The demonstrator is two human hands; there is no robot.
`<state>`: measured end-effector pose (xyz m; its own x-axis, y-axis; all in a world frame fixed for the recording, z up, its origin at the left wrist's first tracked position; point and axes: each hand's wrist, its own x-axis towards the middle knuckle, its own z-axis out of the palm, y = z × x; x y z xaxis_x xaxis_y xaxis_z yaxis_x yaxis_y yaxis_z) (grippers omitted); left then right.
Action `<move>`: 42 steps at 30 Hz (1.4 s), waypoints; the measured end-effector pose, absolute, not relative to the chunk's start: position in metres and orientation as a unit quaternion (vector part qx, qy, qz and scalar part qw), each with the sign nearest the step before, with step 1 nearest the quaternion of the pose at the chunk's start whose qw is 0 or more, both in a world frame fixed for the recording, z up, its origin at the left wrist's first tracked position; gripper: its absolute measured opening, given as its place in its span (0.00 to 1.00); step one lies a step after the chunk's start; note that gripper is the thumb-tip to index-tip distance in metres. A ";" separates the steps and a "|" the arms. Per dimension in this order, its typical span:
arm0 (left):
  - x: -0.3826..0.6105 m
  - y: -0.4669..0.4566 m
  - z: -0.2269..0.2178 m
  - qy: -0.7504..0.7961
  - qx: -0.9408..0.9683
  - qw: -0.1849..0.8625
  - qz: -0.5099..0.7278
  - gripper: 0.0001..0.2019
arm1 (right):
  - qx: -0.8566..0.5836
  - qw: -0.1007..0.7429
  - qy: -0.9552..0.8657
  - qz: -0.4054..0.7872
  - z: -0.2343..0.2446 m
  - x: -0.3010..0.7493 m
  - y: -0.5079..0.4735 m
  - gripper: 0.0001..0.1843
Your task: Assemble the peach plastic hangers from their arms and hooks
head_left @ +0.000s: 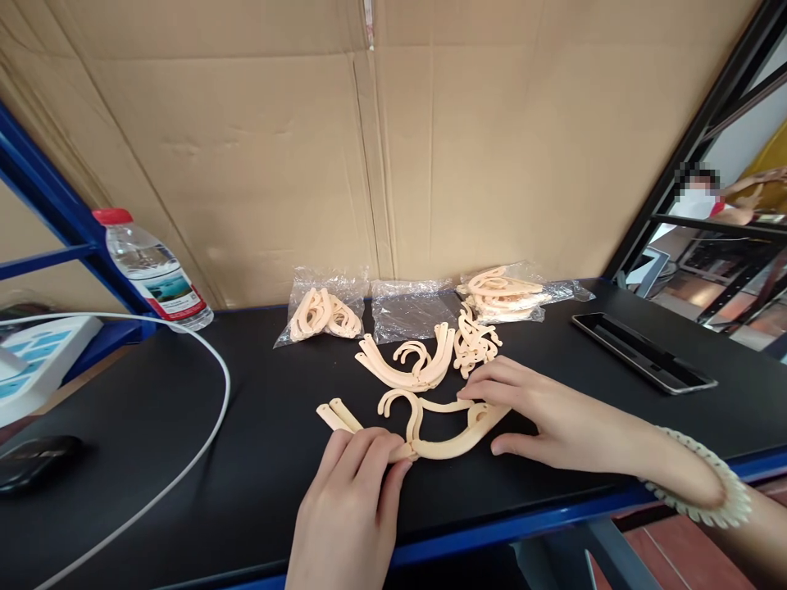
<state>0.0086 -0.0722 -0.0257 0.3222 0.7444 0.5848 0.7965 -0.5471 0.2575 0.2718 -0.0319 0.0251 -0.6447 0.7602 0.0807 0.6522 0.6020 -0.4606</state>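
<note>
A cream plastic hanger (pixel 430 430) with a curved hook lies on the black table (pixel 258 442) near the front edge. My left hand (pixel 353 500) presses its fingertips on the hanger's left arm, fingers close together. My right hand (pixel 553 414) lies over the hanger's right arm, fingers stretched across it and thumb beneath its end. A beaded bracelet (pixel 707 483) circles my right wrist. Just behind, a small stack of like hangers (pixel 409 365) and a heap of small cream clips (pixel 475 344) rest on the table.
Three clear bags stand at the back: one with hooks (pixel 320 315), one empty-looking (pixel 409 311), one with hangers (pixel 504 295). A water bottle (pixel 153 274) lies at left, a white cable (pixel 202 434) curves across, a dark tray (pixel 643 352) sits right. Cardboard (pixel 369 139) walls the back.
</note>
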 end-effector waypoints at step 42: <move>-0.006 -0.049 0.043 -0.412 -0.859 -0.057 -0.297 0.09 | -0.372 0.142 -0.909 0.120 0.039 0.307 0.058 0.10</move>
<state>-0.0058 -0.0494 0.0432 0.4830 0.7428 0.4636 0.6746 -0.6532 0.3439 0.3065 0.0581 0.0394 -0.6828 0.7110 0.1683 0.6431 0.6942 -0.3232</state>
